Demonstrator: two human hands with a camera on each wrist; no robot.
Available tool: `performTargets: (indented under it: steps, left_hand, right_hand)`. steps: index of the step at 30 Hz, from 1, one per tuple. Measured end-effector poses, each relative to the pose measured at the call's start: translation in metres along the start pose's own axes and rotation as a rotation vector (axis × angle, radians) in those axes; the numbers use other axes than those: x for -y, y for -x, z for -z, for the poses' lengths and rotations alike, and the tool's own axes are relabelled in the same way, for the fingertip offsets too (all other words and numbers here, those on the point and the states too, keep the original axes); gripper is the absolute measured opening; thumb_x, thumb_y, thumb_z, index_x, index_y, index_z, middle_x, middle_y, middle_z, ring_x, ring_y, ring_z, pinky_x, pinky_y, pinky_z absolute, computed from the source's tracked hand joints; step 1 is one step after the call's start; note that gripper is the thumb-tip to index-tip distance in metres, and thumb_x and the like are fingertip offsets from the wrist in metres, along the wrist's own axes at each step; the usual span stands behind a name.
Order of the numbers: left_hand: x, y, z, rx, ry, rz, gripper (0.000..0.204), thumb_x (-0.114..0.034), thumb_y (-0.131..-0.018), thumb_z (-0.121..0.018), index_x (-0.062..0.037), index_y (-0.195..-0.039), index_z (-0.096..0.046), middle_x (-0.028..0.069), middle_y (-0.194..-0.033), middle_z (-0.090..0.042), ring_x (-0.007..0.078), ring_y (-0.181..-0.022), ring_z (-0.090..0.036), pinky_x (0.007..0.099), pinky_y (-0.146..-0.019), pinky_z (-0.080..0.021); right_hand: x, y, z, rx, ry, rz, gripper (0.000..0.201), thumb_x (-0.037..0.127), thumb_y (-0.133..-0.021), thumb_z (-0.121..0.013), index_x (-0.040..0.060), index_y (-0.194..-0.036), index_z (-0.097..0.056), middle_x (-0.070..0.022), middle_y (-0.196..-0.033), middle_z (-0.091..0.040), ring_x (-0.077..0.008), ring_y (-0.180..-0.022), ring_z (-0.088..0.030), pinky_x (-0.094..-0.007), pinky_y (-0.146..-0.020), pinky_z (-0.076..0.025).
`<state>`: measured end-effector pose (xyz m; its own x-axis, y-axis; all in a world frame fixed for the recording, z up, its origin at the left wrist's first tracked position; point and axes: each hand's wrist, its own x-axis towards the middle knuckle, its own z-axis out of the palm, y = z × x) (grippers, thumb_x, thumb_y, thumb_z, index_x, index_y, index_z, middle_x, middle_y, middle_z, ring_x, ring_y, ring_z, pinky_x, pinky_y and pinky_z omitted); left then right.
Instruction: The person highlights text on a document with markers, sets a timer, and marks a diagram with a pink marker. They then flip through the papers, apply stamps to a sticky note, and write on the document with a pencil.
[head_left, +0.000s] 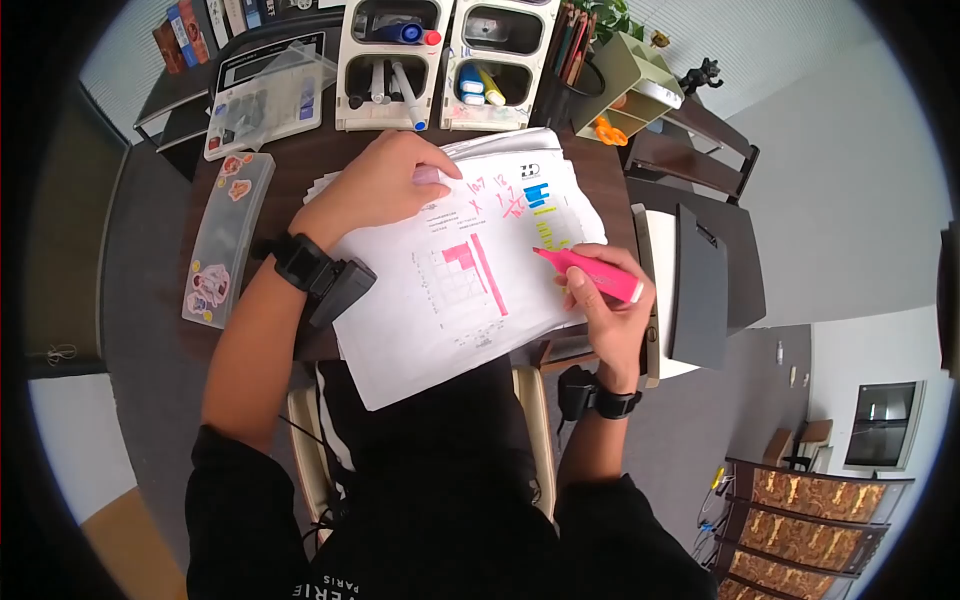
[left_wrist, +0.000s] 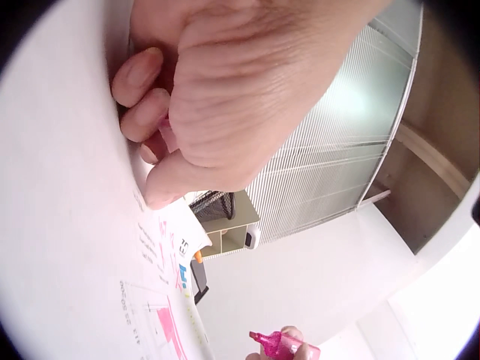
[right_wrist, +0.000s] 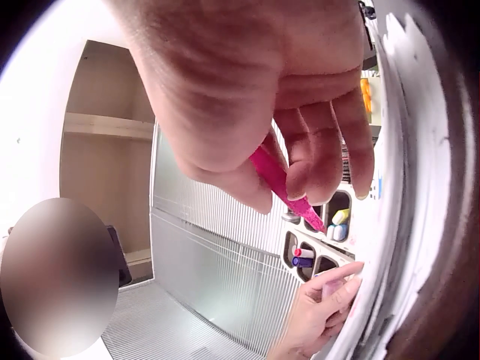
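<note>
My right hand (head_left: 612,300) pinches an uncapped pink highlighter (head_left: 600,275) between thumb and fingers, its tip pointing left over the papers. In the right wrist view the highlighter (right_wrist: 274,176) slants down from between the fingers. At the top of the paper stack (head_left: 400,350) rests my left hand (head_left: 390,180), its fingers curled round a pale pink highlighter cap (left_wrist: 166,135), mostly hidden in the palm. The top sheet bears a printed chart with a pink filled block (head_left: 460,256) and a pink bar (head_left: 490,275), pink handwriting, and blue and yellow marks toward the right.
Behind the papers stand two white organizers (head_left: 385,95) with pens and highlighters. A clear case (head_left: 265,105) and a stickered pencil box (head_left: 228,240) lie left. A mesh pencil cup (head_left: 570,95) and a green holder (head_left: 630,85) stand back right; a dark folder (head_left: 697,290) is at right.
</note>
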<state>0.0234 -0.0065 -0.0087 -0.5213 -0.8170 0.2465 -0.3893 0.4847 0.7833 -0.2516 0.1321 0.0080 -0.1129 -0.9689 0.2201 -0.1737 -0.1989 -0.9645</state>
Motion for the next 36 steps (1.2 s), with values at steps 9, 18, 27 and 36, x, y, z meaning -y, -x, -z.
performTargets:
  steps: [9,18,27,36]
  left_hand:
    - [0.005,0.0,0.001,-0.014,-0.015,-0.058,0.022,-0.006,-0.082,-0.074,0.0001,-0.103,-0.074,0.0156,-0.089,-0.073,0.0197,-0.075,-0.064,0.0306,-0.074,-0.052]
    - [-0.004,0.001,0.001,-0.009,-0.025,0.008,0.021,-0.005,-0.082,-0.074,0.0002,-0.103,-0.074,0.0149,-0.088,-0.073,0.0188,-0.077,-0.065,0.0301,-0.074,-0.052]
    - [-0.006,-0.001,0.001,-0.032,-0.031,0.056,0.019,-0.006,-0.083,-0.075,-0.0014,-0.102,-0.076,0.012,-0.086,-0.072,0.0161,-0.072,-0.06,0.0291,-0.07,-0.05]
    - [0.003,-0.001,-0.003,-0.058,-0.028,-0.019,0.02,-0.007,-0.083,-0.075,-0.0024,-0.102,-0.076,0.0115,-0.084,-0.072,0.0166,-0.071,-0.061,0.0291,-0.07,-0.05]
  right_hand:
    - [-0.008,-0.014,-0.019,0.1,0.08,-0.01,0.02,0.006,-0.093,-0.072,-0.006,-0.108,-0.067,-0.009,-0.083,-0.07,-0.0095,-0.064,-0.062,-0.0238,-0.058,-0.049]
    - [-0.031,-0.016,-0.016,-0.011,-0.148,-0.032,0.016,0.006,-0.095,-0.069,-0.0058,-0.106,-0.066,-0.009,-0.076,-0.067,-0.0112,-0.06,-0.061,-0.0244,-0.054,-0.048]
    - [-0.029,-0.014,-0.018,0.019,-0.057,-0.028,0.013,0.004,-0.092,-0.071,-0.0037,-0.102,-0.067,-0.0062,-0.076,-0.067,-0.0075,-0.059,-0.059,-0.0225,-0.054,-0.046]
    - [-0.026,-0.013,-0.016,0.051,0.069,-0.028,0.013,0.004,-0.087,-0.074,-0.0028,-0.099,-0.071,-0.0077,-0.089,-0.075,-0.011,-0.078,-0.067,-0.0255,-0.073,-0.053]
